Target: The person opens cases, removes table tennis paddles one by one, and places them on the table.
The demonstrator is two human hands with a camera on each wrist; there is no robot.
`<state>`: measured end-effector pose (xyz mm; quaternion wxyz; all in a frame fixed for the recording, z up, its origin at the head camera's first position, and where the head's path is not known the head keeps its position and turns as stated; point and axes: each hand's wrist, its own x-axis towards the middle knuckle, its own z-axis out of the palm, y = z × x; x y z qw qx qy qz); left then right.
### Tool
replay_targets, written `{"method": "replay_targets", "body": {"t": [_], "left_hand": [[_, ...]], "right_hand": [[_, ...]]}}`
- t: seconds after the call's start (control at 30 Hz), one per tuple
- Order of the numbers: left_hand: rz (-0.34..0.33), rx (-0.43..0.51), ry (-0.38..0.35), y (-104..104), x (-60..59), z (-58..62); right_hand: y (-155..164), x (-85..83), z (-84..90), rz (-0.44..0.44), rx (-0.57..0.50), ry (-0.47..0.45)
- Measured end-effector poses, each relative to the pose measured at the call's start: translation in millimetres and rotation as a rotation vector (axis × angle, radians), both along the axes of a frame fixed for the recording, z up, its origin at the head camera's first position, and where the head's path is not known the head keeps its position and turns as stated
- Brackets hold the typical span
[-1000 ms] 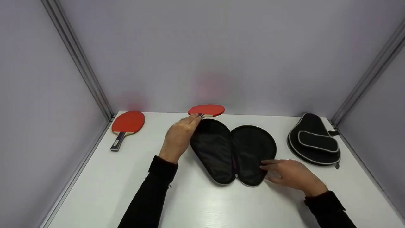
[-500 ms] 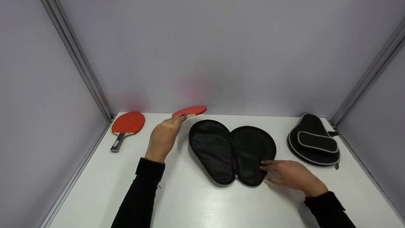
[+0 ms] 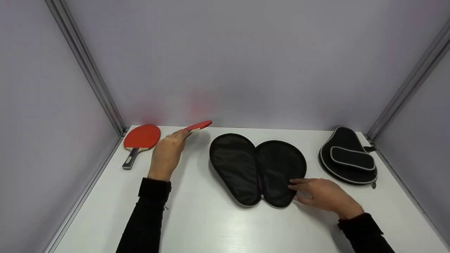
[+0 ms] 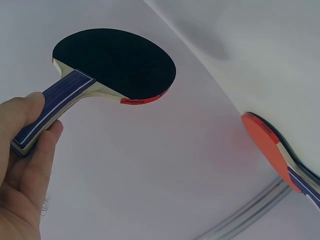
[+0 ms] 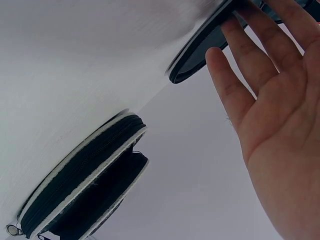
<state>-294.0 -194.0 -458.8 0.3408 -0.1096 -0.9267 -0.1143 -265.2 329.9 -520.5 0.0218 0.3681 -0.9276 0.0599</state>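
- Held paddle (image 3: 199,125): up off the table (image 3: 218,225), blade tilted, red face up in the head view, black face (image 4: 116,62) toward the left wrist cam. It sits at the back of the table, between the second paddle and the open case, touching neither.
- Left hand (image 3: 167,151): fingers and thumb curled round the blue-striped handle (image 4: 50,110), blade pointing away from the person toward the rear wall (image 3: 246,63).
- Open case (image 3: 258,168): black, unzipped and spread flat into two lobes, lining up, centre of the table, nothing inside. Grey piping runs along its rim.
- Right hand (image 3: 325,195): fingers straight and relaxed, tips resting on the near right edge of the open case's right lobe. No grip on anything. The right wrist cam shows fingertips (image 5: 235,30) on the case rim (image 5: 200,55), palm open.
- Second paddle (image 3: 140,138): lies flat at the back-left corner, red face up, dark handle pointing toward the person. It is just left of the left hand, not touching it. In the left wrist view it shows edge-on (image 4: 272,147) at lower right.
- Closed case (image 3: 348,156): black with grey piping and a raised front pocket, zipped, at the back-right, well apart from the open case and near the right hand. The right wrist cam shows its zipped edge (image 5: 85,175) and a zipper pull (image 5: 11,230).
- Surroundings: white tabletop, pale grey walls on three sides, metal rails (image 3: 88,66) in the corners. Both forearms are in black sleeves (image 3: 147,214).
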Motion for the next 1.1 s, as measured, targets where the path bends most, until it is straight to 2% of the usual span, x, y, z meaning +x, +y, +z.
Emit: {"method": "replay_targets", "body": {"t": [0.2,0.5,0.8,1.1], "left_hand": [[-0.012,0.020,0.016,-13.0,-1.1,-4.5],[-0.022,0.071,0.001,-28.9,-0.3,-9.6],[0.032,0.101,-0.083,-36.5,1.6,-13.6],[0.066,0.069,-0.067,-40.7,0.8,-23.4]], "right_hand": [[-0.1,-0.2,-1.2,-0.005,-0.004,-0.010],[0.5,0.1,0.0,-0.004,-0.009,-0.013],[0.6,0.2,0.2,0.001,-0.003,0.000],[0.8,-1.0,0.2,0.012,0.011,0.017]]}}
